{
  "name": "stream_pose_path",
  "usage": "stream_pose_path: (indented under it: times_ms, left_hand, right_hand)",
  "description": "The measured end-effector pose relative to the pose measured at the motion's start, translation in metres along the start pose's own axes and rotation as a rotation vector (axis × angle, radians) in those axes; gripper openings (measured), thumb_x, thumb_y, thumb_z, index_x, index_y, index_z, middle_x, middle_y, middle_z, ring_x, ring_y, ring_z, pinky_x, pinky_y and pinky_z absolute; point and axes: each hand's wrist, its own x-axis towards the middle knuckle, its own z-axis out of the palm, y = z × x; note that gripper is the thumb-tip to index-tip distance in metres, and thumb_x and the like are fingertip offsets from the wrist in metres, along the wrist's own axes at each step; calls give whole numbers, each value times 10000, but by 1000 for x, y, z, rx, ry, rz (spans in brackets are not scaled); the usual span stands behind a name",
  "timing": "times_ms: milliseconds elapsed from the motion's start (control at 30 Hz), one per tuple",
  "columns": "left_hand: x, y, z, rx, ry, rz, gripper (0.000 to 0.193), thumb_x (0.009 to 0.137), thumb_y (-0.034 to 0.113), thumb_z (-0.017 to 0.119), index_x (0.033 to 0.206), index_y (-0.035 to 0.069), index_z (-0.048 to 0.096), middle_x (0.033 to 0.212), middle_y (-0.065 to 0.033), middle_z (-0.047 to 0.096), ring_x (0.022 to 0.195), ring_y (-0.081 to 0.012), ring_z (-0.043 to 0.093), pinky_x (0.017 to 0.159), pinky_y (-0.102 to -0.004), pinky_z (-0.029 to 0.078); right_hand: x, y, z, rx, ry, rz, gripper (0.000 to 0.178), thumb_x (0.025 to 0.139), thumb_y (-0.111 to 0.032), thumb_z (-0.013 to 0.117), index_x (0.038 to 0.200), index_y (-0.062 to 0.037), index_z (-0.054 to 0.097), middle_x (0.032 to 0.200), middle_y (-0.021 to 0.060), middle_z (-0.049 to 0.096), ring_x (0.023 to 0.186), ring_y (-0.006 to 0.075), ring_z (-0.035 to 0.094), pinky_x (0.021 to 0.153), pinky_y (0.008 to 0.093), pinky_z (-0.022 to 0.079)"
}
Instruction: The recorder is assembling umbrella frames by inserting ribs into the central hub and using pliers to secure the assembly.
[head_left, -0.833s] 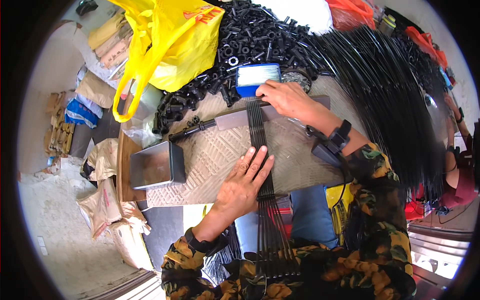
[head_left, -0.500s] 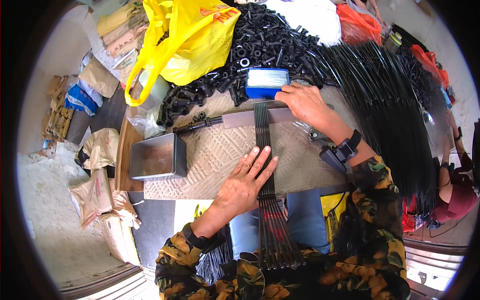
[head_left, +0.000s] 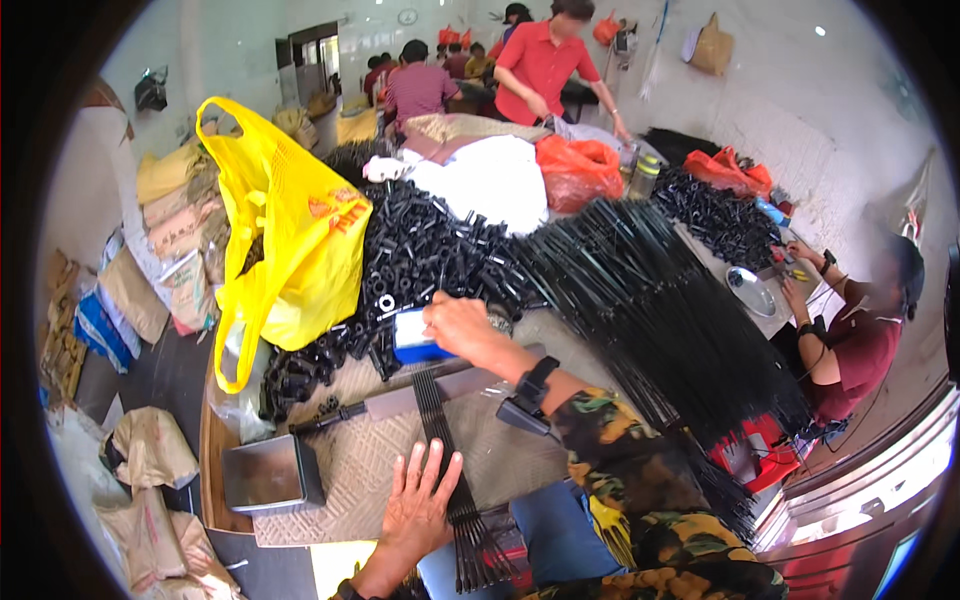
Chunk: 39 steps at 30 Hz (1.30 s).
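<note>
A row of thin black rods (head_left: pixel 461 500) lies side by side over a flat grey bar (head_left: pixel 390 402), the near ends fanned out over my lap. Fingers spread and flat, my left hand (head_left: pixel 413 505) rests against the left side of the rods. My right hand (head_left: pixel 462 326) is at a small blue box (head_left: pixel 418 352) with whitish contents, just beyond the rods' far ends. Its fingers are bent together at the box's right side; what they hold, if anything, is hidden. A grey rectangular tin (head_left: pixel 300 478) stands at the left of the cardboard-covered board (head_left: pixel 370 510).
Behind the blue box spreads a heap of black tubular parts (head_left: pixel 430 240), with a yellow plastic bag (head_left: pixel 300 260) at its left. Long black rods (head_left: pixel 660 310) are piled at the right. A co-worker in red (head_left: pixel 855 340) sits beyond them; another person (head_left: pixel 548 70) stands at the back.
The view has tilted up, bringing the room and other people into sight. My right hand has moved onto the blue box from its near right edge. My left hand stays flat by the rods.
</note>
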Motion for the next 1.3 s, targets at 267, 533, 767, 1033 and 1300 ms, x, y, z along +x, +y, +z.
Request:
stream_pose_path:
  times_ms: [267, 533, 767, 1033, 1300]
  left_hand:
    - [-2, -4, 4, -11, 35, 91, 902, 649, 435, 662, 1373, 62, 274, 1439, -127, 238, 1315, -316, 254, 1062, -411, 239]
    - [-3, 2, 5, -119, 141, 101, 948, 673, 628, 588, 1320, -20, 343, 1395, -151, 314, 1293, -326, 286, 1039, -407, 272]
    - [0, 0, 8, -148, 85, 102, 1094, 446, 276, 813, 1357, 5, 272, 1429, -132, 244, 1313, -320, 248, 1068, -391, 264]
    - [-4, 1, 14, -106, 53, 81, 825, 643, 201, 673, 1351, 5, 298, 1427, -144, 259, 1305, -333, 271, 1048, -400, 292]
    - [-2, 5, 9, -111, 79, 75, 618, 774, 128, 513, 1345, -3, 318, 1420, -157, 279, 1298, -348, 288, 1030, -411, 307]
  right_hand:
    - [7, -2, 0, 34, -43, 23, 32, 731, -71, 568, 727, -45, 586, 842, 126, 571, 728, 322, 610, 635, 447, 454]
    - [-16, -5, -19, 38, 165, -135, 44, 762, -114, 553, 805, -119, 551, 770, 65, 554, 708, 276, 591, 575, 373, 467]
    - [-54, 2, -20, 162, -96, -130, 108, 795, -118, 568, 878, -142, 634, 788, 59, 577, 724, 276, 591, 613, 375, 453]
    - [-65, 7, -20, 203, -78, -41, 163, 770, -88, 543, 845, -136, 679, 795, 102, 614, 726, 307, 606, 612, 410, 461]
    - [-62, 8, -15, 157, -64, -56, 158, 780, -78, 551, 869, -124, 673, 800, 91, 611, 710, 295, 603, 615, 400, 454]
